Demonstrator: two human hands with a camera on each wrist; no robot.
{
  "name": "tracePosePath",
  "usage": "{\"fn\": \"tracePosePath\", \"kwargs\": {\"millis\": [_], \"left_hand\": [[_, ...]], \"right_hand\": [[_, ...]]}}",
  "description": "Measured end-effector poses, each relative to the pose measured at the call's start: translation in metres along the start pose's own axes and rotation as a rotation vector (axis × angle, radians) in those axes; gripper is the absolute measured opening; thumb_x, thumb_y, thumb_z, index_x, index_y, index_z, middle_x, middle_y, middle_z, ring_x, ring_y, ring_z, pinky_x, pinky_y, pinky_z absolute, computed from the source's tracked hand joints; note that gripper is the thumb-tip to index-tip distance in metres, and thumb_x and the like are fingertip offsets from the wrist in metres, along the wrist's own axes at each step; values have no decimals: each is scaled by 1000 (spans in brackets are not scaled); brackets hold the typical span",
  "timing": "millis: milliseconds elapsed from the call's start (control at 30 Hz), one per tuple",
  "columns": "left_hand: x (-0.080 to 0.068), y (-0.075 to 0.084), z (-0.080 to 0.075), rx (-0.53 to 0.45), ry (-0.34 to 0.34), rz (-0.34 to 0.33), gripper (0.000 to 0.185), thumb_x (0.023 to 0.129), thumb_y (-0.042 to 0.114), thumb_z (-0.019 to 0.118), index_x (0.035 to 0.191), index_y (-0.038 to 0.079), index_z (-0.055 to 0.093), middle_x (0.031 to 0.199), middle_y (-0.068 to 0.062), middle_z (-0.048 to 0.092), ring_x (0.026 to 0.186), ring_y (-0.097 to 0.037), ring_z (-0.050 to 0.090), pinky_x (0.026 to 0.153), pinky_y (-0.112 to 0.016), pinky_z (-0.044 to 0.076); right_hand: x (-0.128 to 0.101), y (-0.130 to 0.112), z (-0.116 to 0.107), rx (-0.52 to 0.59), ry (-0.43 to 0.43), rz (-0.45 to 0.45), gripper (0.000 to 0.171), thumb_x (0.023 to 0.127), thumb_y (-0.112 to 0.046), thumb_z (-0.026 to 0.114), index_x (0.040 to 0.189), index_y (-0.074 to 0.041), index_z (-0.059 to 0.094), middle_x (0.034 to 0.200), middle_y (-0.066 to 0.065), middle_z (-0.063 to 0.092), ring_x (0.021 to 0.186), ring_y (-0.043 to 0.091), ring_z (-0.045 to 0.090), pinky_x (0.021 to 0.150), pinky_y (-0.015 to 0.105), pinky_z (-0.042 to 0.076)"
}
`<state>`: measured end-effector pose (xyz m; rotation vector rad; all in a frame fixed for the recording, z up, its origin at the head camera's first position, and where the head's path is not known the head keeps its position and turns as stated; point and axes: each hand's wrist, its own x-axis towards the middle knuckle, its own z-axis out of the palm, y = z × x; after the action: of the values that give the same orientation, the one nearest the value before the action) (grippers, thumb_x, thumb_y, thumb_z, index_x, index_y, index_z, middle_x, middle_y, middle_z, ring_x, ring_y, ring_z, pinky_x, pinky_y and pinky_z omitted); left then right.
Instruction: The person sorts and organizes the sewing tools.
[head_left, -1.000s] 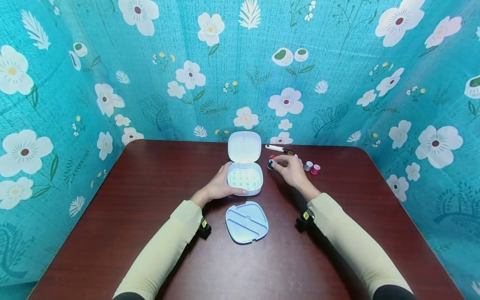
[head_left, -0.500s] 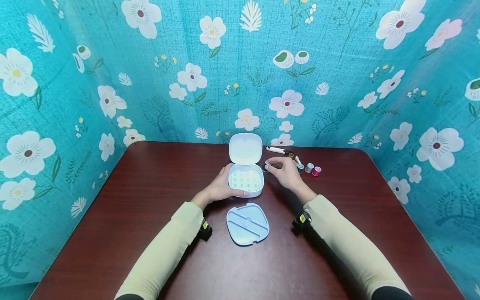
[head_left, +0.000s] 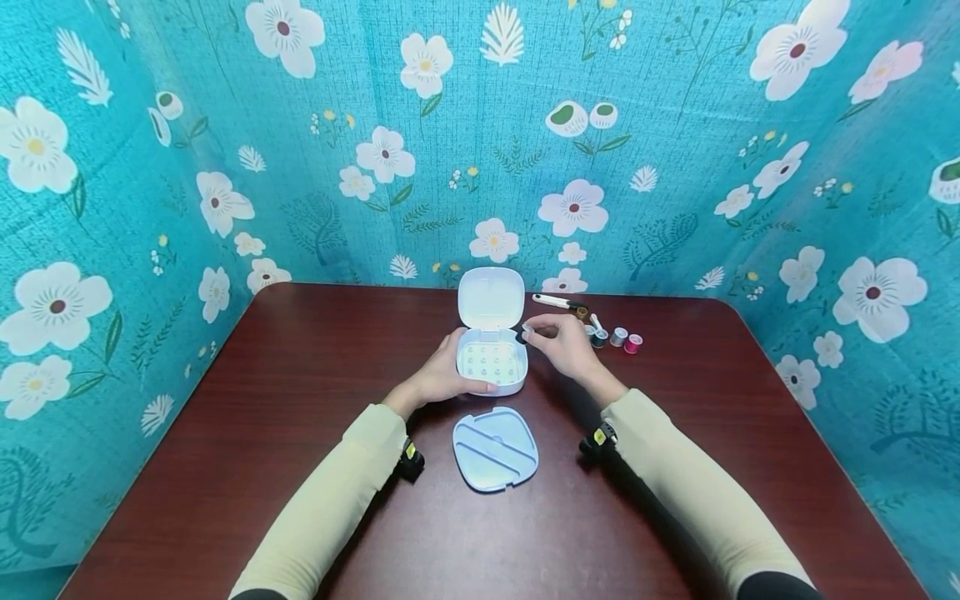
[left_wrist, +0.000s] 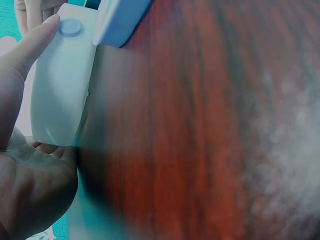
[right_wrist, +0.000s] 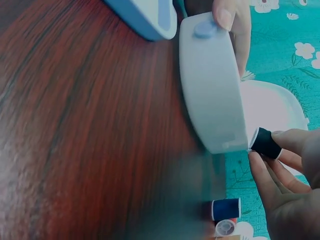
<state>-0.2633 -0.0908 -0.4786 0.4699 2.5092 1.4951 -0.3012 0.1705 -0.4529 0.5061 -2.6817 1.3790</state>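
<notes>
The left hand (head_left: 438, 377) grips the near side of the open white box (head_left: 491, 363) while the right hand (head_left: 564, 345) pinches a black spool (right_wrist: 265, 143) at the box's right rim, apparently mid-loading, needing a careful lowering onto a peg.

Open table (head_left: 300, 392) left of box (head_left: 491, 364), tray (head_left: 495, 447) in front, spools (head_left: 617, 337) crowding right
</notes>
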Motion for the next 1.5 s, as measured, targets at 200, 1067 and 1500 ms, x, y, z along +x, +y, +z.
{"fn": "tracePosePath", "kwargs": {"millis": [200, 1067, 1500], "left_hand": [[1, 0, 0, 9, -1, -1, 112, 68, 42, 96, 154, 13, 30, 142, -12, 43, 122, -26, 46, 109, -48, 36], [1, 0, 0, 31, -1, -19, 112, 68, 44, 96, 154, 16, 29, 143, -12, 42, 123, -26, 47, 108, -46, 38], [2, -3, 1, 33, 5, -21, 110, 70, 42, 95, 154, 13, 30, 143, -12, 42, 124, -25, 47, 109, -44, 37]], "right_hand": [[2, -8, 4, 22, -11, -28, 22, 95, -14, 75, 114, -4, 76, 109, 12, 76, 99, 27, 72, 81, 41, 57], [15, -21, 25, -32, -32, -73, 20, 91, -12, 78, 109, -6, 76, 105, 8, 76, 97, 25, 72, 92, 46, 50], [23, -28, 35, -52, -66, -103, 20, 90, -7, 78, 109, -2, 77, 105, 12, 76, 95, 26, 74, 81, 42, 59]]}}
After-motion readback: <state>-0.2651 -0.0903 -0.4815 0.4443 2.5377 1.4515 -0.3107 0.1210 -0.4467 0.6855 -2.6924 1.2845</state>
